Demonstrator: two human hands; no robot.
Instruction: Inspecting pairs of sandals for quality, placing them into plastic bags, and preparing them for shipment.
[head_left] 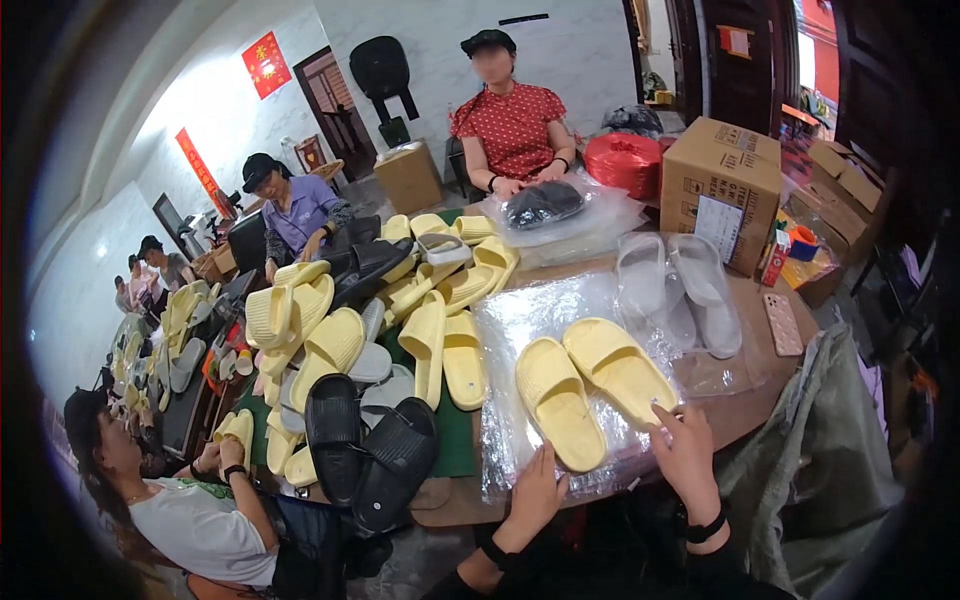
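In front of me a pair of pale yellow slide sandals lies on a stack of clear plastic bags [510, 320]. The left slide sandal [575, 430] has its near end beside my left hand [535, 497]. That hand's fingers are stretched out, their tips at the sole's edge, holding nothing. My right hand [686, 452] has its thumb and bent fingers on the near end of the right slide sandal [645, 385]. Both sandals rest side by side with their straps toward the far side, slightly splayed.
Yellow slides [335, 345] and black slides [395, 465] are heaped to my left. Bagged white slides [705, 290], a carton [722, 185], a phone [783, 324] and red twine [622, 165] lie to the right. Co-workers sit across and at the left; a grey-green sack [815, 450] stands right.
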